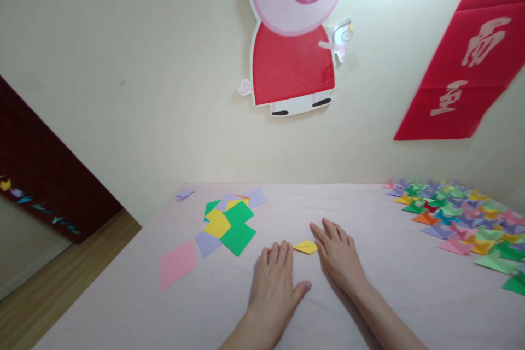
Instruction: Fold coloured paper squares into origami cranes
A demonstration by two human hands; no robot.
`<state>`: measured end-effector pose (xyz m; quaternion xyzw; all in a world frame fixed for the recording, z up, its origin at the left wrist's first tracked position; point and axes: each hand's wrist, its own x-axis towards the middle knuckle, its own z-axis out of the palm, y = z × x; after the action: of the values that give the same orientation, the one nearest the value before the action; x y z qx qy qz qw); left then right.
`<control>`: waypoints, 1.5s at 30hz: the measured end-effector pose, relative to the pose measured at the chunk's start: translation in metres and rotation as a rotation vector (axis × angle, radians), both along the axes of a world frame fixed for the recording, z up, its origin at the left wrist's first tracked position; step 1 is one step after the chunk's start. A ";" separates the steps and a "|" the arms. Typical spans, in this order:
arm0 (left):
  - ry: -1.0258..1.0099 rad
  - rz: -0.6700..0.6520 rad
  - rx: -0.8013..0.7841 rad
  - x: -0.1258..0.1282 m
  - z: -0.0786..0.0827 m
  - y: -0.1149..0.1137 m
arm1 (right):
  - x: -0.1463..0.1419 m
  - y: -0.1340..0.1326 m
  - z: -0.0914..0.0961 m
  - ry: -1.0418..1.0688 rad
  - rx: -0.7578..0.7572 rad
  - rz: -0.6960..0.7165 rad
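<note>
A small yellow folded paper (305, 246), shaped like a narrow kite with a slit down its middle, lies flat on the table between my hands. My left hand (276, 279) rests palm down at its left tip, fingers stretched forward and thumb out to the side. At the right end, my right hand (337, 251) lies flat with its fingers extended, the thumb side against the paper. Both hands are open. Whether a fingertip presses on either tip of the paper is hard to make out.
Loose square papers, among them a green sheet (238, 236), a yellow sheet (217, 223) and a pink sheet (178, 264), lie to the left. Rows of folded paper birds (455, 219) stand at the right. The wall (205, 120) rises behind the pale tablecloth (135, 306).
</note>
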<state>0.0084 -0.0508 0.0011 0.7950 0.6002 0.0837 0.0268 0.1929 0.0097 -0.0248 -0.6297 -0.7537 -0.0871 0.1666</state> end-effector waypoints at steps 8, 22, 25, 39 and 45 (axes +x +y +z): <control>-0.127 -0.154 0.097 0.023 0.023 0.039 | 0.000 0.000 -0.001 0.097 0.030 0.020; -0.257 -0.194 0.047 0.025 0.009 0.052 | 0.016 0.003 0.008 0.629 -0.078 0.296; -0.300 -0.192 0.056 0.023 0.010 0.050 | 0.011 -0.001 0.018 0.653 -0.187 0.382; -0.403 -0.172 0.099 0.017 0.009 0.046 | 0.010 0.001 0.020 0.680 -0.230 0.341; -0.431 -0.131 0.101 0.014 0.009 0.040 | 0.011 0.000 0.020 0.674 -0.219 0.346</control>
<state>0.0225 -0.0105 0.0106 0.7963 0.5227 0.2798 0.1199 0.2035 0.0100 -0.0044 -0.5008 -0.7566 0.2348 0.3487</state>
